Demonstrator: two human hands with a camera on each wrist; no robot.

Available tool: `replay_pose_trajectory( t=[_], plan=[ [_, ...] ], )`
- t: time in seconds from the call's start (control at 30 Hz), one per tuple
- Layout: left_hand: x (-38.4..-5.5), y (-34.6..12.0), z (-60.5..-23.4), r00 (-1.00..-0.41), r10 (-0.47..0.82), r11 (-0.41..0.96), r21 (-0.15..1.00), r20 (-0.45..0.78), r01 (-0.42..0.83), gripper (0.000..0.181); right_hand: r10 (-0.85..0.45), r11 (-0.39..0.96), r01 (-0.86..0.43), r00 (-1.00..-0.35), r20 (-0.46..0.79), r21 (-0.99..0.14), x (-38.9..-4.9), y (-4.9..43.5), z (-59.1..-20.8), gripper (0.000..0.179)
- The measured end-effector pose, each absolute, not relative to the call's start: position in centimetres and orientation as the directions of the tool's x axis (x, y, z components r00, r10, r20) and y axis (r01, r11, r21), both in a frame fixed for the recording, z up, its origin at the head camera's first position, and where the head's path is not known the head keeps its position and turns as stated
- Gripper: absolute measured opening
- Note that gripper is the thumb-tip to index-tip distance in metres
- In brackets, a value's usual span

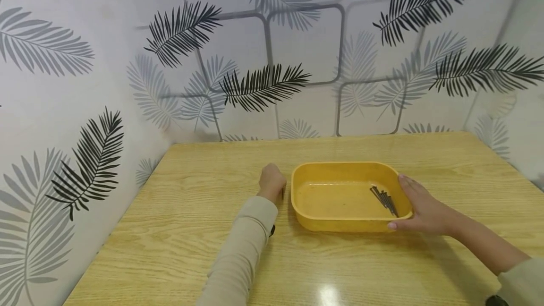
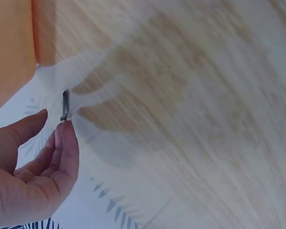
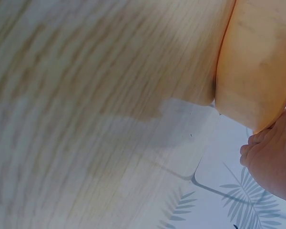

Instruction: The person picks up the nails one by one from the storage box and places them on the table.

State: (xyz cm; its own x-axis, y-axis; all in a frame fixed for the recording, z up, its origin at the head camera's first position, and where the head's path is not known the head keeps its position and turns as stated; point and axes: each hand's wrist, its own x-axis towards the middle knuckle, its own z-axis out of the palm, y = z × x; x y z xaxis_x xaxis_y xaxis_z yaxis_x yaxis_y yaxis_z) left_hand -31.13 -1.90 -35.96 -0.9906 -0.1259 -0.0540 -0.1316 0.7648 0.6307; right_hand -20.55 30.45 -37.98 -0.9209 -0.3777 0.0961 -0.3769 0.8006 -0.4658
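Note:
A yellow plastic tub (image 1: pixel 340 225) stands on the table, with several dark nails (image 1: pixel 384 199) lying at the right of its floor. My right hand (image 1: pixel 427 208) holds the tub's right end, with the thumb at the near corner and the fingers along the far side. Just left of the tub, my left hand (image 1: pixel 271 183) is low over the table. In the left wrist view a single nail (image 2: pixel 65 105) is at the fingertips of that hand (image 2: pixel 38 167), and the thumb stands apart from the fingers. Whether the nail rests on the table I cannot tell.
The wooden table (image 1: pixel 182 230) reaches back to a wall (image 1: pixel 306 51) papered with leaf patterns. Another papered wall (image 1: pixel 38 107) runs along the left side.

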Motion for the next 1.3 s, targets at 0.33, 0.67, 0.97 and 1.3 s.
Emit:
replay_pose_trajectory(
  t=[0.33, 0.67, 0.97, 1.3],
  plan=[
    [-33.1, -2.8, -36.2, -0.991, -0.096, 0.700, 0.702, -0.094, -0.134, 0.017, -0.382, 0.802, -0.381, -0.919, 0.097, -0.460, -20.7, 30.3, -38.0, 0.116],
    [-32.6, -2.8, -34.2, -0.985, -0.095, 0.570, 0.803, -0.147, -0.175, 0.016, -0.376, 0.805, -0.375, -0.922, 0.094, -0.460, -20.8, 30.3, -38.0, 0.116],
    [-33.0, -2.3, -33.2, -0.979, -0.083, 0.524, 0.827, -0.187, -0.202, 0.030, -0.373, 0.812, -0.371, -0.924, 0.089, -0.451, -20.8, 30.3, -37.9, 0.116],
    [-33.4, -1.1, -32.1, -0.971, -0.070, 0.496, 0.837, -0.227, -0.232, 0.033, -0.368, 0.811, -0.366, -0.926, 0.087, -0.457, -20.7, 30.2, -37.8, 0.116]
  ],
)
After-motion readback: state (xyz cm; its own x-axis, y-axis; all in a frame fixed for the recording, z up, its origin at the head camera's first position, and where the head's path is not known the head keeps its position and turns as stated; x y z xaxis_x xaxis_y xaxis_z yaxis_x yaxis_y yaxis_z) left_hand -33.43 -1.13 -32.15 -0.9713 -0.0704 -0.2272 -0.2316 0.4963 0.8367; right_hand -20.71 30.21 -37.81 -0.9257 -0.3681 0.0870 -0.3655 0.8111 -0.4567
